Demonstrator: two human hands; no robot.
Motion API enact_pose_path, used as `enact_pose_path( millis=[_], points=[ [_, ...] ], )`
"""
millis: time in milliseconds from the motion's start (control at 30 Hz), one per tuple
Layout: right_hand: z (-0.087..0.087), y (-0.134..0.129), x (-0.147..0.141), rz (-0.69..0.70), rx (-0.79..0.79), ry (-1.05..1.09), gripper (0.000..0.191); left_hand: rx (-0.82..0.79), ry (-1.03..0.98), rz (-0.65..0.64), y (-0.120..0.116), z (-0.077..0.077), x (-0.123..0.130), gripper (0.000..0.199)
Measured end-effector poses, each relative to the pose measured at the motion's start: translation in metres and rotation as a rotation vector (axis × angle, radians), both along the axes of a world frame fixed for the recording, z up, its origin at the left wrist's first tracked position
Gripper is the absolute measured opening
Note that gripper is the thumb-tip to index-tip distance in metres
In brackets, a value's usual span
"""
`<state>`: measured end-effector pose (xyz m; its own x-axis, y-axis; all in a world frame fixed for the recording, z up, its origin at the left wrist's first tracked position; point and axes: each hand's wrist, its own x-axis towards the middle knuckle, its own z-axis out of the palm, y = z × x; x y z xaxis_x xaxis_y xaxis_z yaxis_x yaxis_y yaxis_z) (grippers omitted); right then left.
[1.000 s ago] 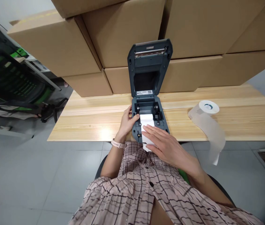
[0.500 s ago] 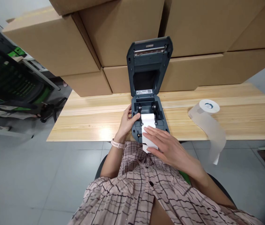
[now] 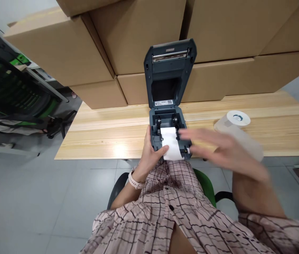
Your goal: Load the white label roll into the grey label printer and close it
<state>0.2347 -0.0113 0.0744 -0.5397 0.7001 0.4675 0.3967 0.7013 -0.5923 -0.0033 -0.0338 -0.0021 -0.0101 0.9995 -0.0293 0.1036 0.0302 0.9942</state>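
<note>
A dark grey label printer (image 3: 153, 121) stands at the table's front edge with its lid (image 3: 169, 77) raised. A white paper strip (image 3: 171, 146) runs forward over the front of its open bay. My left hand (image 3: 151, 155) grips the printer's front left corner, with the thumb pressing on the paper and the fingers along the side. To the right of the printer, my right hand (image 3: 220, 148) hovers above the table, smeared by motion. Its fingers are stretched out and nothing shows in them. Behind it lies a white label roll (image 3: 238, 118), its loose strip partly hidden by the hand.
Large cardboard boxes (image 3: 139, 35) are stacked along the back of the wooden table (image 3: 99, 134), close behind the raised lid. An office chair (image 3: 19, 91) stands on the tiled floor at the left. A green seat (image 3: 205, 183) shows beneath me.
My right hand has left the paper and moved right, over the roll's strip. My left hand has slid toward the front, its thumb now on the paper. The paper's front end lies flatter.
</note>
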Motion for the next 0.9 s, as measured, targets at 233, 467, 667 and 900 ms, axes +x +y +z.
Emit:
enact_pose_path(
  millis=[233,467,667,900],
  points=[
    [0.066,0.158,-0.007,-0.442,-0.136,0.561,0.032,-0.070,-0.009,0.006,-0.025,-0.003,0.002,0.118],
    [0.071,0.226,-0.053,-0.302,-0.424,0.548,0.063,-0.015,-0.031,0.008,-0.031,-0.018,0.001,0.122],
    [0.038,0.148,-0.039,-0.182,-0.137,0.472,0.068,-0.030,-0.014,-0.019,-0.035,-0.011,-0.003,0.127],
    [-0.038,0.010,-0.023,-0.179,0.041,0.097,0.041,0.317,0.089,0.103,-0.047,0.009,-0.006,0.094]
  ],
)
